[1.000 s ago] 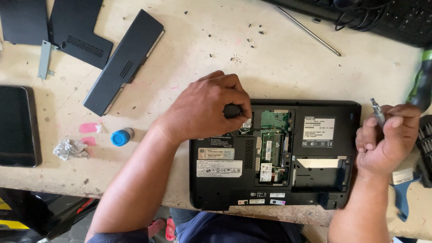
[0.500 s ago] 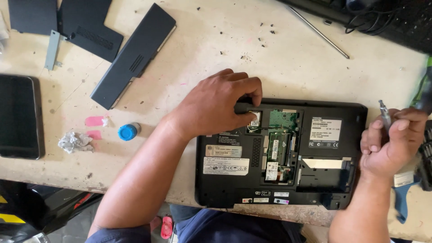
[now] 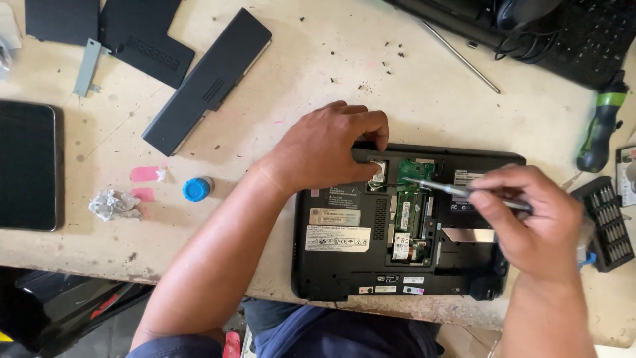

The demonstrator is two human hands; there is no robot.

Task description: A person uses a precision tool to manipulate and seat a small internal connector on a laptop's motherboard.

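The right hand (image 3: pixel 530 222) gripped a slim metal tool (image 3: pixel 450 190), its tip over the green circuit board (image 3: pixel 414 172) in the opened laptop (image 3: pixel 404 225) at the bench's (image 3: pixel 318 79) front edge. The left hand (image 3: pixel 328 156), fingers curled, pressed on the laptop's back edge. A blue cap (image 3: pixel 196 189) lay to the left, a bit set (image 3: pixel 609 222) at the right edge.

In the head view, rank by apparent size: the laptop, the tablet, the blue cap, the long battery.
1. laptop
2. tablet and battery: look alike, and the tablet is cut off at the edge, so unranked
3. blue cap
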